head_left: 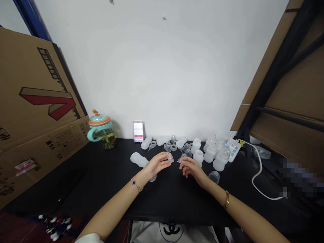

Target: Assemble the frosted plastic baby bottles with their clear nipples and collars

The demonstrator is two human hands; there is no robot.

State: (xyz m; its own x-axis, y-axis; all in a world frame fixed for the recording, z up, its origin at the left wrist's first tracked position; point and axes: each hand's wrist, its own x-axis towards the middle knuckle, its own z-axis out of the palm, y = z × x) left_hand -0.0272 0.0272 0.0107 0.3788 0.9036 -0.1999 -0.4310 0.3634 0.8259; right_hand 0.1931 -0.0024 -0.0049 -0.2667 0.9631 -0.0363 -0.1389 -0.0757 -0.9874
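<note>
In the middle of the head view, my left hand (159, 164) pinches a translucent bottle collar ring (170, 157) between thumb and fingers. A short gap to the right, my right hand (191, 167) is closed on a clear bottle nipple (180, 160), partly covered by the fingers. Behind my left hand lies a white baby bottle (138, 159) on its side. A clear dome cap (152, 178) is half hidden under my left wrist, and another dome cap (214, 176) rests beside my right forearm. Open bottle bodies (198, 156) stand just beyond my right hand.
Several assembled bottles (221, 159) stand right, beside a power strip (234, 150) with a white cable (260, 168). Loose nipples and rings (173, 147) lie near the wall. A tea jug (102, 131), a phone (138, 131) and a large carton (45, 111) are left.
</note>
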